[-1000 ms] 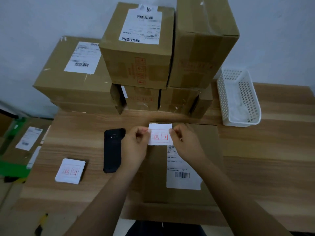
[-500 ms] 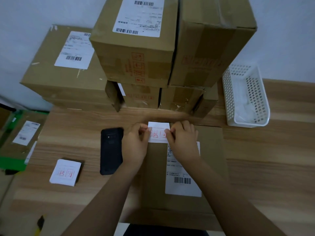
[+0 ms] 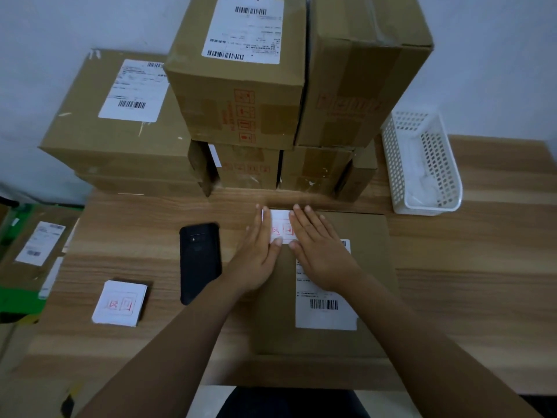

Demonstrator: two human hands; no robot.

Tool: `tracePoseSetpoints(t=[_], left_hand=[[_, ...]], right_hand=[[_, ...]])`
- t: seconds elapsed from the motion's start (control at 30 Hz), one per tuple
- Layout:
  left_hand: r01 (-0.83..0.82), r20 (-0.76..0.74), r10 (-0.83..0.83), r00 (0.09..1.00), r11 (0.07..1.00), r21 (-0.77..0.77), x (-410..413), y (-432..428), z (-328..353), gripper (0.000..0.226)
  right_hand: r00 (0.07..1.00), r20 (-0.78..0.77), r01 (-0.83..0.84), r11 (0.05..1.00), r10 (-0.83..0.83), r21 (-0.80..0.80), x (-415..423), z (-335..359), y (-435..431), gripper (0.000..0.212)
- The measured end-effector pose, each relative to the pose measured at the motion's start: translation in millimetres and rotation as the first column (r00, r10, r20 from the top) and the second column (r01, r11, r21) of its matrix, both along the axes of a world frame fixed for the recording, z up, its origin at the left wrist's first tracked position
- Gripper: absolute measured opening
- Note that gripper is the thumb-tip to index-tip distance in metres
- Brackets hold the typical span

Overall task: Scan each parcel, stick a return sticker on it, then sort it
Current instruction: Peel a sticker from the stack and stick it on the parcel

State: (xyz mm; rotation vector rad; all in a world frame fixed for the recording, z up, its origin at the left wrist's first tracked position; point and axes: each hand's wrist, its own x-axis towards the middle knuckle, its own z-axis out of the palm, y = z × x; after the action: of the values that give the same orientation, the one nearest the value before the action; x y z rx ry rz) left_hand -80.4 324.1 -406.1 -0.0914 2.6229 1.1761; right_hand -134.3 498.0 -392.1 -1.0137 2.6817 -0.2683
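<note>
Both hands lie flat with fingers straight on the flat parcel [image 3: 370, 236] at the front of the bench [image 3: 482, 282]. The left hand [image 3: 256, 254] and right hand [image 3: 321, 254] press the return sticker [image 3: 281, 227] against the parcel's far edge, just above its shipping label [image 3: 325, 309]. A black scanner [image 3: 199, 260] sits just left, with the sticker stack [image 3: 120, 303] beyond it.

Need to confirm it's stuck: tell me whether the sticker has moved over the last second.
Yes: down. The sticker was pinched above the parcel; now it lies flat at its far edge.
</note>
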Motion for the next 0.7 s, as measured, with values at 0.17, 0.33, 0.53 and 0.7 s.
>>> tracePoseSetpoints(t=[0.17, 0.33, 0.53, 0.7], left_hand=[[-0.112, 0.072, 0.105, 0.992, 0.99, 0.088, 8, -3, 11, 0.074], [-0.178, 0.08, 0.17, 0.982, 0.978, 0.109, 46, -9, 24, 0.072], [-0.167, 0.09, 0.146, 0.985, 0.94, 0.299, 90, 7, 26, 0.054], [-0.229, 0.132, 0.193, 0.972, 0.896, 0.379, 104, 17, 17, 0.07]], right_hand=[[0.988, 0.137, 0.085, 0.995, -0.078, -0.046, 2, 20, -2, 0.057], [0.959, 0.085, 0.278, 0.955, -0.27, -0.104, 30, 42, 34, 0.059], [0.809, 0.223, 0.577, 0.807, -0.544, -0.126, 86, 38, 98, 0.078], [0.58, 0.52, 0.787, 0.595, -0.627, -0.16, 117, 30, 119, 0.124]])
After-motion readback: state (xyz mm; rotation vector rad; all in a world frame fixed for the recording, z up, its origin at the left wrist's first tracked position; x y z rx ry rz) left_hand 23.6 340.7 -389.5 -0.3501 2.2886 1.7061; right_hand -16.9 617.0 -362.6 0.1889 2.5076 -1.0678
